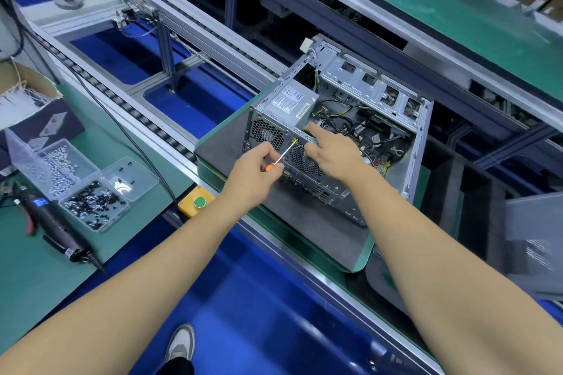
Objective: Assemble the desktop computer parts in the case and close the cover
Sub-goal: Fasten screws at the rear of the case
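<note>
We've got the computer case (341, 143) lying on its side on a grey pad (307, 222), which sits on a green pallet (364, 256) on the conveyor line (170, 119), open side up, cover off. Rear panel faces us. Power supply (289, 100) sits in the near-left corner of the case, label up; cables and the board are visible further inside, drive bays (374, 85) along the far edge. Our left hand (256, 170) has its grip curled round a small screwdriver (281, 157) with an orange handle, the shaft angled up and right, tip at the rear panel just beside a yellow sticker (294, 140). Our right hand (332, 152) rests on the case's top rear edge, index finger stretched out and pressing near the power supply's corner, the other fingers draped over the fan grille (304, 161); that grip is spread, pinching nothing. On the green desk (36, 268) to the left: clear plastic trays of screws (88, 189), one lot silver, one mostly black, an electric screwdriver (58, 228) lying near the trays, red-handled pliers (26, 216) just beside it. A yellow box with a green button (198, 201) sits at the desk's edge by the conveyor. A grey perforated panel (536, 243) is at the far right, well apart from the case; we can't tell if it's the cover.
</note>
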{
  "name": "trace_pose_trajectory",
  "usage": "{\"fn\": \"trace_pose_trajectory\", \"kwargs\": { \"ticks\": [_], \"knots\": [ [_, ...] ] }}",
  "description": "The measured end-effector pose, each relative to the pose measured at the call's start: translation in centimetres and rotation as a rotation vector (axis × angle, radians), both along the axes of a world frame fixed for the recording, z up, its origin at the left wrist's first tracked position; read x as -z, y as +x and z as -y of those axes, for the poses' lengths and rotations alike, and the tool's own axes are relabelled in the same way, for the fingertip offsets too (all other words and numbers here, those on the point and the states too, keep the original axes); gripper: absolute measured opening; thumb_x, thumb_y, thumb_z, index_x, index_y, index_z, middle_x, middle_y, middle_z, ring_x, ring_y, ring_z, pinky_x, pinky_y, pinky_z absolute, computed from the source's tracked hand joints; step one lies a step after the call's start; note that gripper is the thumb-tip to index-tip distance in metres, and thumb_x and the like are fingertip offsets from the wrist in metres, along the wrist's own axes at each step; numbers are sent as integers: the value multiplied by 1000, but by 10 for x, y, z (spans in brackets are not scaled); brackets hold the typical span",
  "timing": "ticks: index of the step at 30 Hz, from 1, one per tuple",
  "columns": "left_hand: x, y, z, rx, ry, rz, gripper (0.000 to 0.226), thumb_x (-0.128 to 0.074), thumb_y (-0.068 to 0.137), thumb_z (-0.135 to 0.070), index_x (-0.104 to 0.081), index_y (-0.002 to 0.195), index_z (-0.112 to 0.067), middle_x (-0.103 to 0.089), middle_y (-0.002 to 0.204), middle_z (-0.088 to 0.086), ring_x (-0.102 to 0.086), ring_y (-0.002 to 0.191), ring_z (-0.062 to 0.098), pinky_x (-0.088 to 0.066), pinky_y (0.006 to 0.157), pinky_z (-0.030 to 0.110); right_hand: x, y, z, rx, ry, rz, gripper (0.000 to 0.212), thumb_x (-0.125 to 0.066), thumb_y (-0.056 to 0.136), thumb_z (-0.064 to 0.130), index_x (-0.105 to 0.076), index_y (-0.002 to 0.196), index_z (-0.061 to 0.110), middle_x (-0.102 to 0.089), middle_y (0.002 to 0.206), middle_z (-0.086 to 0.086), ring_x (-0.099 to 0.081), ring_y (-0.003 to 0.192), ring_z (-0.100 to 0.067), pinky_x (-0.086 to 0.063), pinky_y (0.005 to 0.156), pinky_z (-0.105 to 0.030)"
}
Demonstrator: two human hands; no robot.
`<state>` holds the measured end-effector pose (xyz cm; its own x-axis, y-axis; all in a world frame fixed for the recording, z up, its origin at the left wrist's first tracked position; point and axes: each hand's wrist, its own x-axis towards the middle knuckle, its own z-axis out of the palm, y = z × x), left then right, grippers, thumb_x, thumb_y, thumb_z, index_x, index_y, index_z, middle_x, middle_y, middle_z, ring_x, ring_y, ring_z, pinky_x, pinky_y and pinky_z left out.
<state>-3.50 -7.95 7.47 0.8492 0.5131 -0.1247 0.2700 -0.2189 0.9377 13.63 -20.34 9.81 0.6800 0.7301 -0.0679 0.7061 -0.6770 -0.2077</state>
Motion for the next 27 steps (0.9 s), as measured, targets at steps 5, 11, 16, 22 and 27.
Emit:
{"fn": "trace_pose_trajectory", "kwargs": {
  "ticks": [5, 11, 16, 22, 27],
  "knots": [
    [-25, -9, 22, 33, 1113, -204, 45, -74, 74, -2, -51, 108, -20, -48, 107, 3, -37, 52, 22, -19, 39, 29, -3, -2, 0, -3, -7, 1, 31, -45, 94, 31, -45, 125, 25, -51, 62, 0, -52, 65, -33, -34, 60, -40],
    [-21, 3, 8, 150, 298, -227, 22, -40, 106, -23, -58, 110, -11, -66, 102, 6, -65, 78, 25, -54, 72, 41, -5, -4, 0, 3, -1, -17, 37, -43, 93, 34, -45, 130, 28, -61, 71, -6, -56, 69, -34, -42, 64, -41],
    [-20, 2, 1, 166, 39, -173, 17, -50, 105, -28, -63, 108, -18, -69, 88, 5, -66, 68, 20, -54, 65, 34, -4, -5, 1, 20, -3, -24, 39, -44, 97, 31, -45, 135, 27, -57, 64, -3, -54, 64, -31, -39, 61, -39],
    [-18, 2, 8, 120, 831, -242, 11, -57, 99, -12, -59, 107, -19, -55, 106, -2, -63, 90, 22, -37, 60, 31, -8, -11, -1, 43, -3, -56, 40, -44, 93, 32, -46, 134, 27, -56, 61, -8, -57, 63, -34, -53, 70, -45],
    [-24, -4, 23, 215, 995, -220, 24, -45, 98, -13, -47, 122, -14, -47, 111, 4, -58, 70, 22, -30, 46, 30, -10, -14, -2, 70, -6, -48, 39, -48, 96, 29, -46, 136, 28, -58, 62, -8, -58, 63, -31, -54, 72, -44]
  ]
}}
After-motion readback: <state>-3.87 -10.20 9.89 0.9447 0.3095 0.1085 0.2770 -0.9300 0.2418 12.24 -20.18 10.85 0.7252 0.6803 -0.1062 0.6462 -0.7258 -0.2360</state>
